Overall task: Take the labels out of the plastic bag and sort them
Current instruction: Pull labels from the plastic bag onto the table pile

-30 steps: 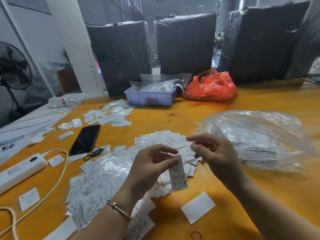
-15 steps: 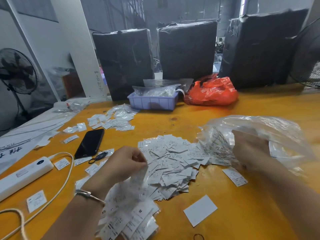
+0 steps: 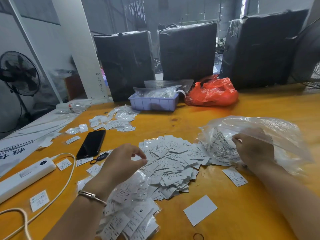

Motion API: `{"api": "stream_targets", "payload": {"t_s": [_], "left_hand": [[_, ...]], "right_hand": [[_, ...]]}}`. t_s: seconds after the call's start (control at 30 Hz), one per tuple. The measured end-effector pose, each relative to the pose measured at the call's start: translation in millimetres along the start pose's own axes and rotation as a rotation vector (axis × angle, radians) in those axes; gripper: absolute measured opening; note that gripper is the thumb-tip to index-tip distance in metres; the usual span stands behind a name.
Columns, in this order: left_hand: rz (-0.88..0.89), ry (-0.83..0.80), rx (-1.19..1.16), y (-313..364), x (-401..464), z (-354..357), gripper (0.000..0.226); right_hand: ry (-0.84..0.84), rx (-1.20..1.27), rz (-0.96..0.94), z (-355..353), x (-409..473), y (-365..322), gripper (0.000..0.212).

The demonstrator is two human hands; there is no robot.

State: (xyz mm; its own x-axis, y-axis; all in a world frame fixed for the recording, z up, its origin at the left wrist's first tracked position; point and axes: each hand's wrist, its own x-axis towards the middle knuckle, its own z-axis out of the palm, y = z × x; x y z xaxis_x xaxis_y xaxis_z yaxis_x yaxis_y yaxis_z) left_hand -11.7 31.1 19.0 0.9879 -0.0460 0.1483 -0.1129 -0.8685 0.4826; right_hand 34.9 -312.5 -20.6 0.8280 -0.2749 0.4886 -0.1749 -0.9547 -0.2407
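Head view: right hand (image 3: 252,149) inside plastic bag (image 3: 277,135)

Table (image 3: 225,122): orange-yellow wood, faint grain.
Labels (image 3: 173,158): white, fine black print, black size letters (S, M, XS).
Plastic bag (image 3: 277,134): clear, black printed text.
Blank card (image 3: 200,210): plain white.
Phone (image 3: 91,144): glossy black.
Power strip (image 3: 26,175): white, dark round mark; cable (image 3: 69,174) cream.
Tray (image 3: 154,103): lilac.
Carrier bag (image 3: 213,92): red-orange.
Wrapped parcels (image 3: 187,51): black film.
Fan (image 3: 19,73): black.
Bracelet (image 3: 91,196): silver-toned metal.
Rubber band (image 3: 198,236): brown.
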Motion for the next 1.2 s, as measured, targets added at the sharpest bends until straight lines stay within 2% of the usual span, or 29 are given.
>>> {"api": "stream_targets", "payload": {"t_s": [0.07,0.17,0.23,0.3,0.37,0.43,0.5,0.6,0.67,0.73,0.8,0.87,0.9,1.07,1.13,1.2], "left_hand": [[0.052,0.029,-0.042,9.8,3.1,5.0,0.003],[0.114,0.046,-0.179,25.1,7.4,15.5,0.006],[0.144,0.020,-0.265,35.8,8.8,24.4,0.019],[0.158,-0.043,-0.358,44.8,9.4,34.0,0.040],[0.159,-0.132,-0.447,51.9,7.6,41.4,0.061],[0.151,-0.202,-0.541,55.3,5.0,47.4,0.071],[0.139,-0.220,-0.607,54.6,2.9,51.6,0.067],[0.083,-0.194,-0.758,52.3,0.7,55.1,0.036],[0.052,-0.161,-0.798,50.5,-0.9,57.0,0.016],[0.023,-0.126,-0.810,45.9,-1.6,59.5,0.008],[-0.024,-0.086,-0.838,39.3,-0.8,60.1,0.010],[-0.054,-0.026,-0.837,34.0,0.6,59.6,0.008],[-0.062,0.015,-0.834,32.1,1.2,59.6,0.007],[-0.075,0.161,-0.863,30.1,2.4,61.1,0.012],[-0.071,0.163,-0.899,31.1,1.9,61.3,0.014],[-0.066,0.151,-0.949,32.5,1.2,60.5,0.016]], "right_hand": [[0.001,0.121,0.018,-7.2,-1.4,-6.1,0.021],[-0.085,0.311,-0.042,-18.6,-7.0,-22.6,0.016],[-0.142,0.629,-0.036,-28.2,-14.5,-40.8,0.010],[-0.288,0.967,0.052,-37.1,-23.8,-59.6,0.005],[-0.478,1.154,0.129,-40.5,-30.1,-72.3,0.002],[-0.672,1.300,0.195,-38.6,-32.9,-79.6,0.014],[-0.818,1.472,0.269,-32.1,-35.4,-83.4,0.022],[-0.922,1.583,0.274,-19.8,-42.9,-83.9,0.018],[-0.954,1.596,0.264,-12.9,-45.2,-80.7,0.022],[-0.906,1.569,0.254,-9.5,-44.5,-78.3,0.021],[-0.650,1.356,0.126,-6.0,-43.1,-73.6,0.013],[-0.317,0.927,-0.121,-2.4,-40.7,-66.9,0.012],[-0.255,0.778,-0.231,-1.2,-40.5,-65.3,0.017],[-0.385,0.424,-0.455,9.9,-46.8,-69.9,0.032],[-0.352,0.358,-0.463,13.8,-47.5,-73.0,0.027],[-0.320,0.402,-0.436,14.4,-46.4,-74.4,0.019]]}}
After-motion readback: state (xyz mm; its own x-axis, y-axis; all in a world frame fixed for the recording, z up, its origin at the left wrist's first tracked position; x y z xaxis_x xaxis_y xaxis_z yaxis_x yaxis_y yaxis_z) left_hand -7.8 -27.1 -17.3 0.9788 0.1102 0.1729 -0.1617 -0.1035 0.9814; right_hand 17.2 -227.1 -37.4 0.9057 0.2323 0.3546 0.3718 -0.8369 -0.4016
